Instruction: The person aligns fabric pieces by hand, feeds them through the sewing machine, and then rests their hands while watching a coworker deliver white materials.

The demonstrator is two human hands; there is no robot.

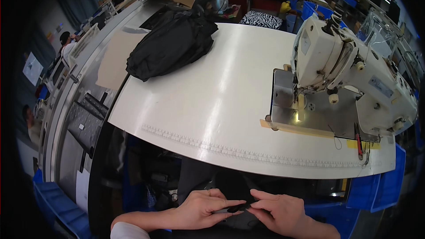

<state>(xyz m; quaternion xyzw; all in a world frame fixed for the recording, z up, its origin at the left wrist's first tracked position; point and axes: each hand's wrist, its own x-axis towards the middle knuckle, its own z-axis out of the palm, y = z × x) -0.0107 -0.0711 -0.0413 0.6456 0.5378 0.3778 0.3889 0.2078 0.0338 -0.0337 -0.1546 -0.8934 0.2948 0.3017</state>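
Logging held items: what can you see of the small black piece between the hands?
The small black piece is a narrow, dark, flat strip, seemingly fabric or webbing; too small to tell more. It lies roughly level, below the white table's near edge, over the lap. The left hand pinches its left end and the right hand its right end, fingertips nearly meeting.

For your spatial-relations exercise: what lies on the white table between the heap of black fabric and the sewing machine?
In the head view, nothing lies there: between the black fabric heap and the sewing machine only bare, glossy white table shows.
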